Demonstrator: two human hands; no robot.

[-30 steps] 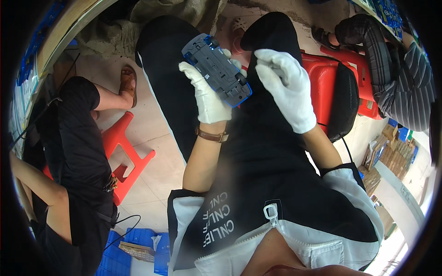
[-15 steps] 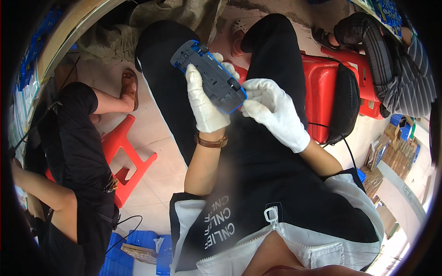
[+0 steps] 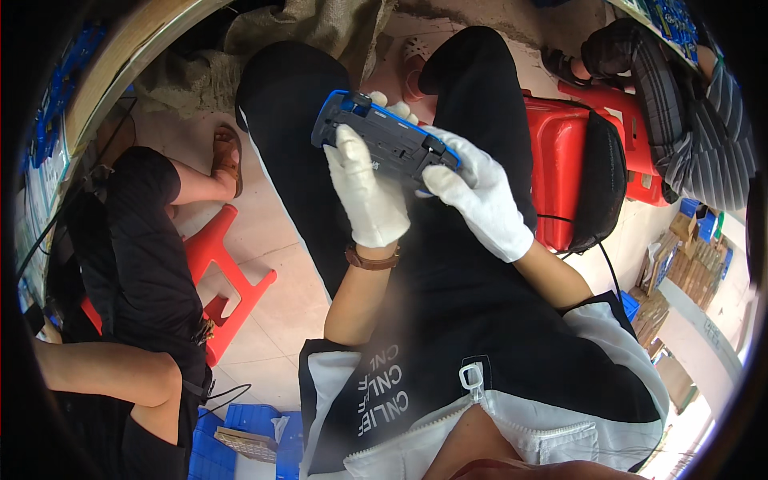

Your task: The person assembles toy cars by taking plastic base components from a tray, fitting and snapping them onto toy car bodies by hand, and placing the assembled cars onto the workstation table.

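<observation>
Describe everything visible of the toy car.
The toy car has a blue body and a dark grey, plastic-looking underside facing the camera. Dark wheels show along its upper edge. It slants down rightward above black trousers. The gloved left hand grips it; the gloved right hand holds its right end. Its roof is hidden.

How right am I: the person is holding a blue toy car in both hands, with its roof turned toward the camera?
Not quite: it is the underside of the toy car, not its roof, that faces the camera, as the head view shows. The car is indeed blue, and the left hand and right hand both hold it.
</observation>
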